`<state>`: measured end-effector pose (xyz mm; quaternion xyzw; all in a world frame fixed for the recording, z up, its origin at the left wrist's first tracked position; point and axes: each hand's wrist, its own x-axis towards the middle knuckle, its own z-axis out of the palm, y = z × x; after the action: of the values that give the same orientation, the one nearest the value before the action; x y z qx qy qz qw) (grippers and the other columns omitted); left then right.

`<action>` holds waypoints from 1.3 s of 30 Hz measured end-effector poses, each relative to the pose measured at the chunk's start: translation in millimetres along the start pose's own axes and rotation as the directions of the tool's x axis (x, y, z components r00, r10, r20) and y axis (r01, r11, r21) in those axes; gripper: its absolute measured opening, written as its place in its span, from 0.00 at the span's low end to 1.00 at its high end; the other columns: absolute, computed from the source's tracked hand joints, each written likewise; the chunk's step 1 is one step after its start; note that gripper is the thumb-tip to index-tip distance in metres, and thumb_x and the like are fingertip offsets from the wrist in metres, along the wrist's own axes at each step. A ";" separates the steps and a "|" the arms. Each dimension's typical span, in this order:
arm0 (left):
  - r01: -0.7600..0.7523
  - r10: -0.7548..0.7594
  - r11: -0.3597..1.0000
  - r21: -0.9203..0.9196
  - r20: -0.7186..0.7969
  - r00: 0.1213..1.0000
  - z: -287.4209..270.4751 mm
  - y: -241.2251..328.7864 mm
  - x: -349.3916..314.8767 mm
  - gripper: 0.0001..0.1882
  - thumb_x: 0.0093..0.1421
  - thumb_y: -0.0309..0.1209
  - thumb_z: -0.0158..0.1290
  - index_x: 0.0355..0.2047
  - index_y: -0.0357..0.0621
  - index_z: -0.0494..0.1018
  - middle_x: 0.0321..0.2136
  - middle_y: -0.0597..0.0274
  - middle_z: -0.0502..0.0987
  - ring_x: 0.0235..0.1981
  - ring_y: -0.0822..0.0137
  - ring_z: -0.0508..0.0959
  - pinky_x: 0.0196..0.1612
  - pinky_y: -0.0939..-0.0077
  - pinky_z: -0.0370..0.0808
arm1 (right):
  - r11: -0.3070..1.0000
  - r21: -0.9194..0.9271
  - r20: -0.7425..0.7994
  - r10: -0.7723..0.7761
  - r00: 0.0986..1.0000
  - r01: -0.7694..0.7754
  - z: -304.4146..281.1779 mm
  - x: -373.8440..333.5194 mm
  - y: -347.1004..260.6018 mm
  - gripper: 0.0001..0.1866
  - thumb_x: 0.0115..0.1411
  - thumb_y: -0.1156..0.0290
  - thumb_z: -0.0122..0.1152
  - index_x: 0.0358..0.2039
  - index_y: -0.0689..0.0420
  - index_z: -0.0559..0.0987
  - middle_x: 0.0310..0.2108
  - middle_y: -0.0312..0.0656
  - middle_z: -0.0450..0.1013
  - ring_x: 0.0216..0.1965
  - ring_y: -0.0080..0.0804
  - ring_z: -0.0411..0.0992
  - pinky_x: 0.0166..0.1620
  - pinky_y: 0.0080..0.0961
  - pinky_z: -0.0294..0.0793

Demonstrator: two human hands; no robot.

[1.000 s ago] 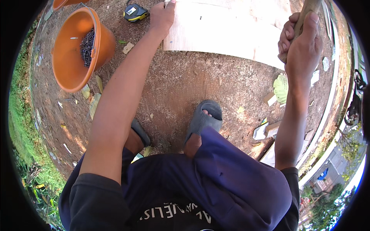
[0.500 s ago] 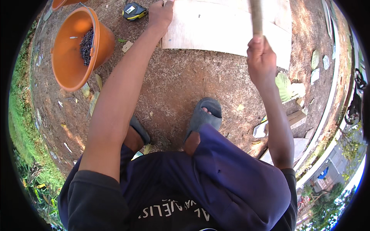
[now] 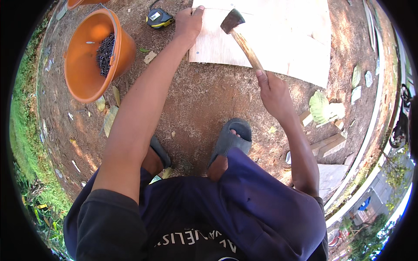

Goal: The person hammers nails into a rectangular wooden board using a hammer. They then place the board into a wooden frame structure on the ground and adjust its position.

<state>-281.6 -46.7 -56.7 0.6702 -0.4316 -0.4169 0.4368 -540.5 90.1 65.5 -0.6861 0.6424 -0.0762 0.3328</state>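
Observation:
My right hand is wrapped around the wooden handle of a hatchet. The hatchet's dark metal head is over a pale, brightly lit plywood sheet; I cannot tell whether it touches the wood. At the sheet's left edge, my left hand is closed on the board, its thumb lying on top. Some of its fingers are hidden, and no nail can be made out there. Just left of this hand lies a black and yellow tape measure.
An orange bucket at the left holds many dark nails. Wood offcuts and a big pale leaf lie on the brown dirt at the right. My sandalled foot stands below the sheet.
My right hand has swung left and down, bringing the hatchet head into view over the sheet. The left hand stays at the board's edge; the whole view has shifted slightly.

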 end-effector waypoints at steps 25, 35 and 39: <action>0.010 -0.011 1.000 -0.028 -0.018 1.000 1.2 7.9 9.4 0.21 0.68 0.41 0.54 0.36 0.30 0.79 0.29 0.59 0.80 0.28 0.72 0.75 0.33 0.71 0.73 | 0.999 0.050 -0.154 0.027 0.988 -0.020 -8.2 11.7 2.1 0.29 0.76 0.48 0.41 0.30 0.62 0.73 0.16 0.41 0.68 0.17 0.28 0.67 0.22 0.31 0.67; 0.091 -0.092 0.987 -0.135 0.003 0.996 -4.6 2.6 -1.0 0.23 0.68 0.42 0.54 0.25 0.32 0.72 0.21 0.58 0.74 0.24 0.67 0.71 0.31 0.62 0.70 | 0.980 0.056 -0.009 0.190 0.982 -0.190 35.3 -4.8 9.6 0.25 0.75 0.55 0.44 0.31 0.66 0.71 0.16 0.57 0.71 0.18 0.58 0.74 0.21 0.47 0.70; 0.186 -0.185 0.981 0.060 -0.010 0.983 -13.0 16.4 -6.8 0.24 0.70 0.45 0.50 0.36 0.29 0.76 0.32 0.49 0.79 0.34 0.61 0.77 0.41 0.61 0.73 | 0.984 0.130 -0.196 0.147 0.969 -0.123 63.5 -73.6 13.9 0.19 0.73 0.58 0.49 0.32 0.60 0.70 0.15 0.53 0.71 0.17 0.54 0.74 0.20 0.47 0.68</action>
<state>-274.9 -41.4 -36.5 0.7214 -0.3786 -0.4409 0.3767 -530.2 182.1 32.8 -0.6086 0.7129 -0.1613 0.3088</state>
